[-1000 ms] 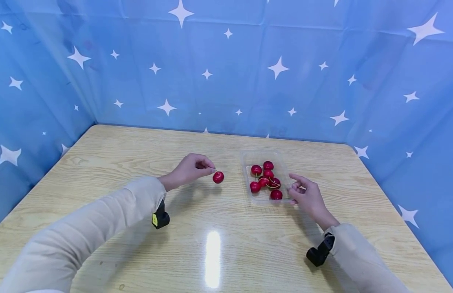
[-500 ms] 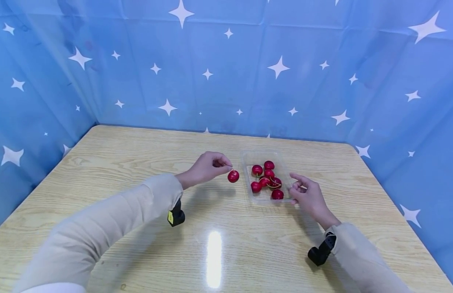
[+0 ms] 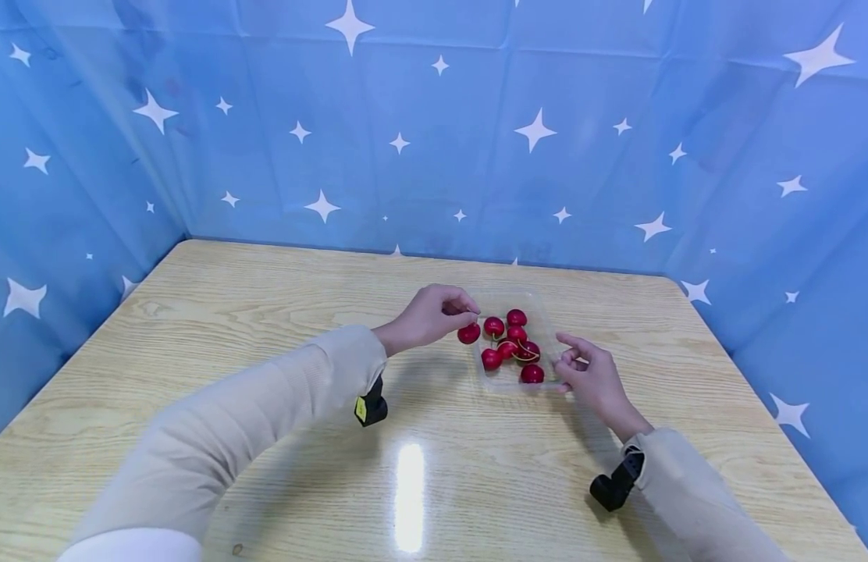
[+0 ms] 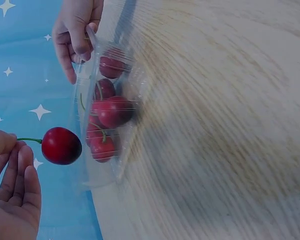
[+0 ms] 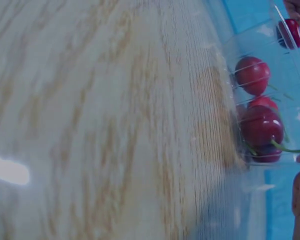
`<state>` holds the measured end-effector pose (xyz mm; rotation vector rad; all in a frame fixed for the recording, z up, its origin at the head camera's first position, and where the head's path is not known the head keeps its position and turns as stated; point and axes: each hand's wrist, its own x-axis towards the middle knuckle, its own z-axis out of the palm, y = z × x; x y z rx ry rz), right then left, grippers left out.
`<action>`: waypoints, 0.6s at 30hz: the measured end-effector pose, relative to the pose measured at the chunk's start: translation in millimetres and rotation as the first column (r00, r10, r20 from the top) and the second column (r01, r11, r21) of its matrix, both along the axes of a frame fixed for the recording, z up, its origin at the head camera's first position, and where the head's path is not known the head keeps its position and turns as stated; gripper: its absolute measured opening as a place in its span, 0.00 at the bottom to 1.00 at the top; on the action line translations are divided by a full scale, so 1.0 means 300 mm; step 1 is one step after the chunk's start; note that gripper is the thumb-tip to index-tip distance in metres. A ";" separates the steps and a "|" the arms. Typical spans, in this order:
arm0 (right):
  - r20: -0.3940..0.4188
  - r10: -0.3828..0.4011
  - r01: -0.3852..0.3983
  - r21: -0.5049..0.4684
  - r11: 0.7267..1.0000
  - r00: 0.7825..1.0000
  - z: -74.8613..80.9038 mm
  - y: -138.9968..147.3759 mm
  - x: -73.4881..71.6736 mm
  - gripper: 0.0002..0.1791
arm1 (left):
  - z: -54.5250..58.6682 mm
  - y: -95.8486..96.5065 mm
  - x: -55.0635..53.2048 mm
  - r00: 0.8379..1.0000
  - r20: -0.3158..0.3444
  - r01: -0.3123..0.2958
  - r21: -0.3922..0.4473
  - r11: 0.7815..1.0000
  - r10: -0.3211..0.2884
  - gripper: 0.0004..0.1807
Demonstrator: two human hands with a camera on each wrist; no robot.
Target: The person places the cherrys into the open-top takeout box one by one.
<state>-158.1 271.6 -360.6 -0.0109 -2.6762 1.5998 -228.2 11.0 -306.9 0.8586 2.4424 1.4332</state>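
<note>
Between thumb and index finger, my left hand (image 3: 432,314) pinches a red cherry by its green stem. That cherry (image 3: 468,334) hangs at the left rim of a clear plastic box (image 3: 500,386), and the left wrist view shows the same cherry (image 4: 61,145) dangling just outside the wall. Several red cherries (image 3: 507,348) with stems lie inside the box. On the box's right side, my right hand (image 3: 597,380) grips the rim near the front corner, thumb and fingers bent at the edge. The right wrist view shows only a sliver of this hand at its edge.
The box stands on a light wood-grain table (image 3: 321,484). A blue curtain (image 3: 434,117) with white stars encloses the back and sides. A small black camera (image 3: 371,403) sits on the left wrist, another black camera (image 3: 617,480) on the right.
My left hand has carried the cherry rightward across the table to the box's left rim. The right hand and the box have stayed in place.
</note>
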 end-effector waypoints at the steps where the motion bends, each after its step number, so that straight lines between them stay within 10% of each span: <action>1: -0.001 0.000 0.000 0.000 1.000 1.000 0.000 0.000 0.000 0.26 | 0.001 0.005 -0.002 1.000 -0.001 0.002 -0.001 1.000 -0.002 0.06; 18: -0.020 0.013 -0.013 -0.035 0.999 1.000 -0.011 0.004 -0.005 0.26 | -0.001 0.106 -0.032 1.000 0.004 0.026 0.050 0.998 -0.027 0.07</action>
